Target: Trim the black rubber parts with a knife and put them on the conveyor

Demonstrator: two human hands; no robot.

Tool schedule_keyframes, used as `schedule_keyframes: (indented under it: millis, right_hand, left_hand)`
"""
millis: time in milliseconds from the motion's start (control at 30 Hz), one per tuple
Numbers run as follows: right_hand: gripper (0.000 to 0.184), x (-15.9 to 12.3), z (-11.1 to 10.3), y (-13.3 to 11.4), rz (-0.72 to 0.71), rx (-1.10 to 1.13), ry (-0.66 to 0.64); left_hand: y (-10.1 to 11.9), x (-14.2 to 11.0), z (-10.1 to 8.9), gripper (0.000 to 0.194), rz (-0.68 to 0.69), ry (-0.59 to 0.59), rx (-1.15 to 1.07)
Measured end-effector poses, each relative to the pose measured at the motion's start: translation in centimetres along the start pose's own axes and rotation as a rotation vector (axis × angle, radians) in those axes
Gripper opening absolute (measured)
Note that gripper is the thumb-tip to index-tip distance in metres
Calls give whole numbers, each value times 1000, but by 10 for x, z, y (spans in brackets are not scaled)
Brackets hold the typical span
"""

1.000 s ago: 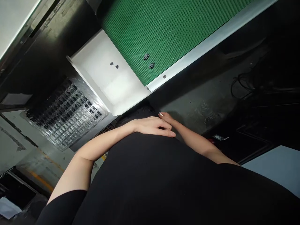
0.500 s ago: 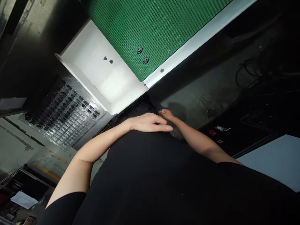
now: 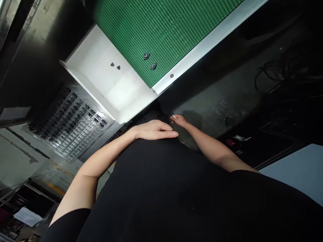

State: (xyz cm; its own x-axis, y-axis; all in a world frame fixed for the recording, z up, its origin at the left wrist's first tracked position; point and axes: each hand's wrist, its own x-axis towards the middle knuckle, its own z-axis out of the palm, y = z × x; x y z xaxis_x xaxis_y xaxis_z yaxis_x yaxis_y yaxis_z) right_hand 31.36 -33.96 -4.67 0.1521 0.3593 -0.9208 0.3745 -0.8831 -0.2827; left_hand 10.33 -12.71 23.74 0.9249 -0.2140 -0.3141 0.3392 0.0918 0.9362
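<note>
My left hand (image 3: 155, 130) rests against the front of my black shirt, palm down. Its thumb is stretched out and the fingers curve a little; nothing shows in it. Farther to the right, my right hand (image 3: 179, 120) hangs low beside my body, closed on a slim silvery object (image 3: 174, 116) whose kind is too small to make out. Above both hands, two round black parts with side lugs (image 3: 146, 55) lie on a green ribbed conveyor belt (image 3: 176, 33). Two small dark pieces (image 3: 115, 66) sit in the white tray (image 3: 131, 97) at the belt's end.
A stack of clear plastic trays (image 3: 73, 124) with black parts in several pockets stands below the white tray. The belt's metal side rail (image 3: 191, 58) slants up to the right. A pale blue panel (image 3: 295, 174) is at right, with dark equipment behind it.
The view has shifted slightly. The two round black parts have moved a little toward the white tray. My left hand has slid left along my shirt; my right hand still grips the slim object.
</note>
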Motion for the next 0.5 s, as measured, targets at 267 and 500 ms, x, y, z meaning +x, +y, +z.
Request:
schedule_keyframes:
  millis: [267, 500]
  right_hand:
    - [34, -8, -6, -6, -9, -22, 6]
    - [35, -16, -26, -11, -2, -31, 37]
  left_hand:
    - [8, 8, 0, 45, 133, -12, 68]
    - [-1, -20, -10, 63, -22, 46, 51]
